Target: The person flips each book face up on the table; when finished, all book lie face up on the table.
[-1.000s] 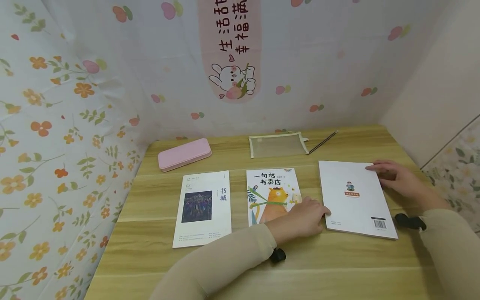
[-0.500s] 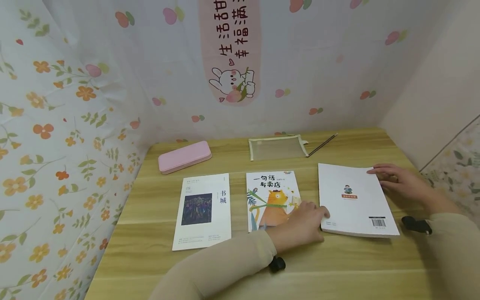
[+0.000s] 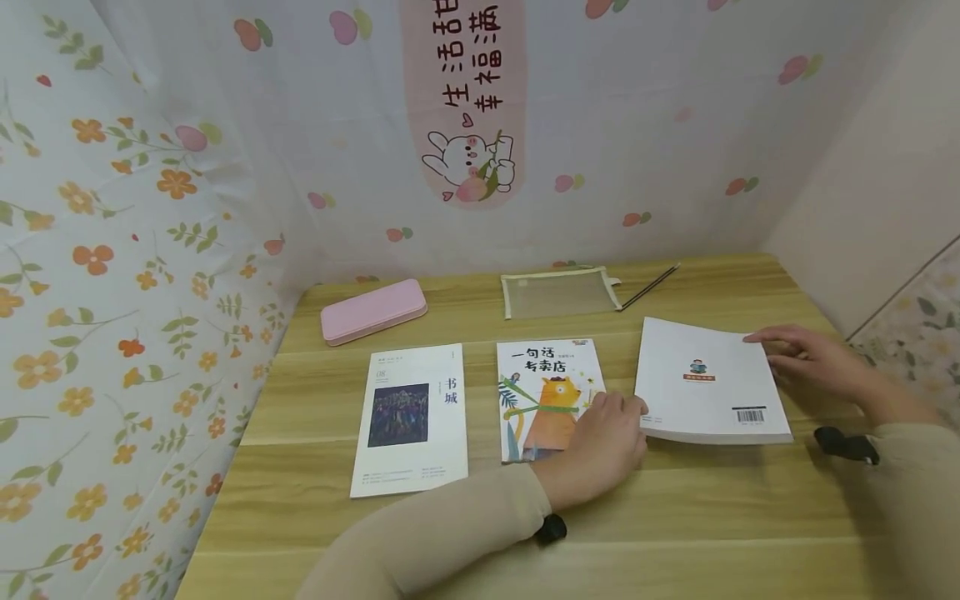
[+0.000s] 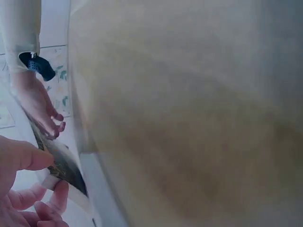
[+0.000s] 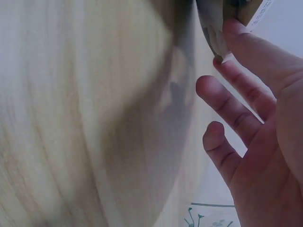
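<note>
A white book [image 3: 701,379], back cover up with a small logo and a barcode, is tilted at the right of the table, its near edge raised and a shadow below. In the head view my left hand [image 3: 606,437] pinches its left edge near the front corner; the left wrist view shows thumb [image 4: 35,158] and fingertips on either side of it. At the right edge, my right hand [image 3: 817,367] pinches the book [image 5: 213,28] between thumb and a fingertip, while its other fingers spread loosely. Left of it lies a picture book [image 3: 551,400] with an orange cartoon animal, partly behind my left hand.
A cream book [image 3: 408,417] with a dark picture lies farther left. Along the back of the wooden table [image 3: 480,533] are a pink pencil case [image 3: 375,312], a mesh zip pouch [image 3: 561,293] and a thin dark pencil-like stick [image 3: 649,288]. Patterned cloth hangs behind and at left.
The white book lay flat a second ago; its near edge has risen off the table, both hands holding its sides. The other books and the items at the back stay in place.
</note>
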`<state>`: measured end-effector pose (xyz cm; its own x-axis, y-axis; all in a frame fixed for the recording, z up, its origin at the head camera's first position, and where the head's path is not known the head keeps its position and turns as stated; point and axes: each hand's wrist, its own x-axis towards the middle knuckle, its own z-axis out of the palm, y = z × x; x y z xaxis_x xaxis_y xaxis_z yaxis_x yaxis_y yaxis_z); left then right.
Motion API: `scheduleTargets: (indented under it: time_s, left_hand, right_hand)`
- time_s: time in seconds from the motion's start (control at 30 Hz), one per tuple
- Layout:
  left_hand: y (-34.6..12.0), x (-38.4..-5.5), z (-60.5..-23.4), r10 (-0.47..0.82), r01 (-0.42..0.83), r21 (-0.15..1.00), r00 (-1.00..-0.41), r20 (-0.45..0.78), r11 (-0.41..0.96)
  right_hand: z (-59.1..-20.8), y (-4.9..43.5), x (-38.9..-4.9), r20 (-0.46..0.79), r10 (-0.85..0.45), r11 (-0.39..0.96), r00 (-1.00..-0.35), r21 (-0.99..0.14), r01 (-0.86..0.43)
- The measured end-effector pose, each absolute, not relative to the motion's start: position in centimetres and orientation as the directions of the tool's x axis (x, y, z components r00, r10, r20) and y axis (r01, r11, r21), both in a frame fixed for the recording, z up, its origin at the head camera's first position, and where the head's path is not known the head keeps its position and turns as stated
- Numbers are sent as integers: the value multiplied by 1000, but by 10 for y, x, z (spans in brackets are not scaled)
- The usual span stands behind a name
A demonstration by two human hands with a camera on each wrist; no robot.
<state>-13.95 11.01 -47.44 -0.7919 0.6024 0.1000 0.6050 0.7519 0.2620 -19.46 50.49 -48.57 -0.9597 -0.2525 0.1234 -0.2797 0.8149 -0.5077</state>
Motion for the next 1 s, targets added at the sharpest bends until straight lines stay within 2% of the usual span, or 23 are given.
scheduleTargets:
  time_s: [0.2,0.4,0.63,0.87,1.0]
  left_hand:
    - [104,-145,-465,568,591,289,-806,166,753]
    - [99,-148,-461,528,549,370,-833,165,750]
    - [96,-148,-464,531,554,427,-827,183,715]
    - [92,-148,-464,488,527,483,-846,216,699]
    - [90,-149,-462,480,514,540,-850,216,667]
  right_hand:
    - [-477,512,-200,128,-279,760,-952,-576,-300]
    - [-468,508,-205,133,-253,721,-958,-634,-279]
    - [-466,496,-202,155,-163,694,-974,-684,-225]
    - [-464,488,-202,238,-121,647,-964,-718,-258]
    - [-457,483,-204,243,-83,641,-966,-729,-239]
